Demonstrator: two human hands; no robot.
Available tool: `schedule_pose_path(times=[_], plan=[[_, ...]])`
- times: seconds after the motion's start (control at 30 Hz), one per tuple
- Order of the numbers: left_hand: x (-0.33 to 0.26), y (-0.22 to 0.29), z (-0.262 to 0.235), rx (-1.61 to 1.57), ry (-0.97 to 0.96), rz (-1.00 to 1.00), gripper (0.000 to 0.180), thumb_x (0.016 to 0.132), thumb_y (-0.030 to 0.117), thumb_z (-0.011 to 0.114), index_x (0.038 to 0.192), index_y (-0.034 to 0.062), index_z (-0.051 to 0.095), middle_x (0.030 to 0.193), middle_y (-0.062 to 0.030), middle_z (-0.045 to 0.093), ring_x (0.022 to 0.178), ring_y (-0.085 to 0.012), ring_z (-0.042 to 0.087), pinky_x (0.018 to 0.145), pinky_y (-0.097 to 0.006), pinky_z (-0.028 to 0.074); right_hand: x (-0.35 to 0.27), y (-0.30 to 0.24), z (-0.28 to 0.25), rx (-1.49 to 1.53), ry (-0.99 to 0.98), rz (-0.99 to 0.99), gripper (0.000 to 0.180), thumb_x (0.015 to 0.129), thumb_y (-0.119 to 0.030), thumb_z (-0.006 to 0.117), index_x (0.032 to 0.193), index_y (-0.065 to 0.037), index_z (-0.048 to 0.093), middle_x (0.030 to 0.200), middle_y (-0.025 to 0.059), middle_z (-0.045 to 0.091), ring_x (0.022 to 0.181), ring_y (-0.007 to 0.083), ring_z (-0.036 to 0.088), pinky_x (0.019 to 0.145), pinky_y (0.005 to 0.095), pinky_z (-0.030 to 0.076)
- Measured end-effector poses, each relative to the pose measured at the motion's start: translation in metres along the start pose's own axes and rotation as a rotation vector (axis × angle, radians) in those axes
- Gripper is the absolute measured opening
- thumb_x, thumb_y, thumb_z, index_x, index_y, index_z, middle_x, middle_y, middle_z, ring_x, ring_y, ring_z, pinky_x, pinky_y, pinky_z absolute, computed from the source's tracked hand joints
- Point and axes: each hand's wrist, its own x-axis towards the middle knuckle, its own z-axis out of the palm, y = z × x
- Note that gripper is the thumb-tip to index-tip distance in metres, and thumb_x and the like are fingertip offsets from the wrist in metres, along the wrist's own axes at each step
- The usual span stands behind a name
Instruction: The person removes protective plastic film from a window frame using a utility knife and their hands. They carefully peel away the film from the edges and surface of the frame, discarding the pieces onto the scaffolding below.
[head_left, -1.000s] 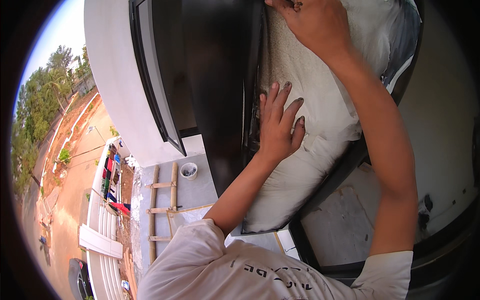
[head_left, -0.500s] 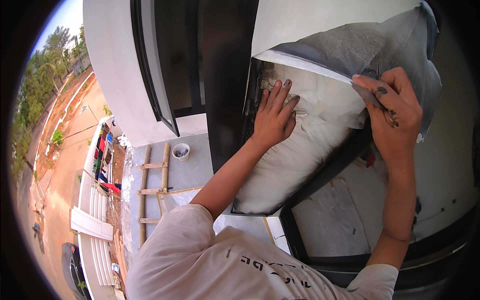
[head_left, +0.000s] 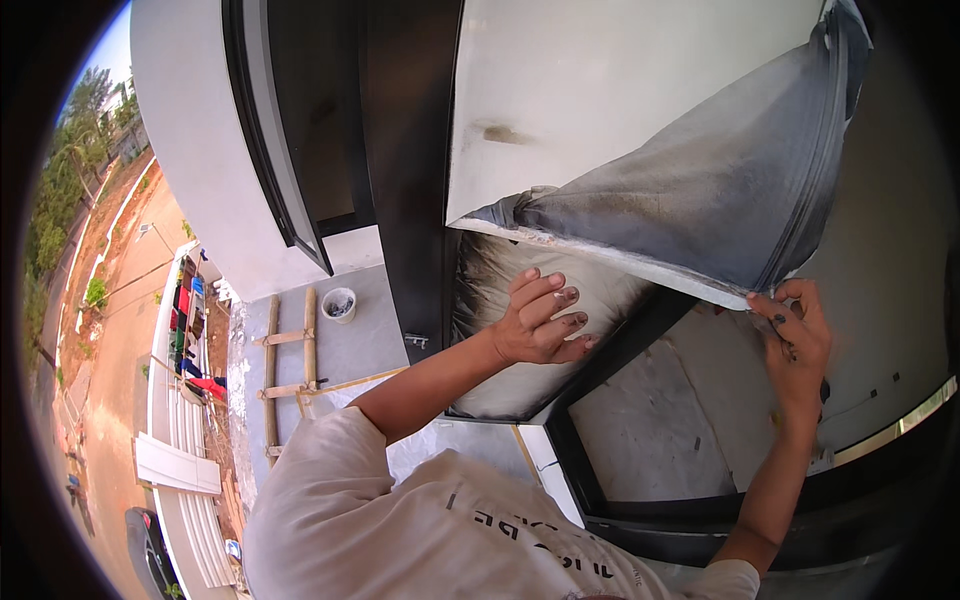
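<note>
On the window glass, head view: left hand lies flat with fingers spread, gripping nothing, against the film-covered pane below the peeled edge. Right hand pinches the corner of the grey protective film, which hangs away from the white panel. Black frame stands beside it.

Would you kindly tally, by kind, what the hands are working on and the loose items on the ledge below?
Peeling protective film sheet: 1
Black window frame: 1
Hands, left hand pressing the film-covered pane, right hand pulling the film edge: 2
Small white bucket: 1
Wooden ladder-like frame: 1
Total: 6
</note>
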Motion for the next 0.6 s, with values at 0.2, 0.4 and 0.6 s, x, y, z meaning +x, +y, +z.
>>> schedule_pose_path(times=[0.2, 0.4, 0.6], plan=[[0.116, -0.031, 0.042, -0.175, -0.46, -0.124, 0.081, 0.08, 0.054, 0.065, 0.139, 0.006, 0.037, 0.138, -0.0191, 0.045, 0.133, -0.0394, 0.038, 0.111, -0.057, 0.021, 0.014, -0.002, -0.002, -0.019, -0.173, -0.125, 0.02, 0.073, -0.005, 0.074, 0.091, -0.014, 0.072, 0.092, 0.0022, 0.057, 0.06, 0.019, 0.06, 0.053, 0.0326, 0.048], [0.101, -0.062, 0.038, -0.075, -0.629, -0.12, 0.065, 0.067, -0.002, 0.059, 0.132, 0.0059, 0.053, 0.138, -0.0169, 0.048, 0.129, -0.0347, 0.044, 0.108, -0.05, 0.031, 0.114, -0.014, -0.037, 0.369, -0.188, -0.045, 0.035, 0.083, -0.03, 0.074, 0.112, -0.011, 0.071, 0.072, 0.0075, 0.065, 0.06, 0.0151, 0.06, 0.058, 0.032, 0.048], [0.089, -0.061, 0.067, -0.382, -0.513, -0.16, 0.068, 0.062, -0.007, 0.052, 0.13, 0.0042, 0.054, 0.134, -0.0166, 0.051, 0.129, -0.0342, 0.044, 0.11, -0.05, 0.029, 0.28, 0.121, -0.09, -0.136, 0.872, 0.365, 0.029, 0.081, -0.028, 0.071, 0.087, 0.0, 0.07, 0.084, 0.0176, 0.068, 0.077, 0.0312, 0.065, 0.068, 0.0394, 0.05]])
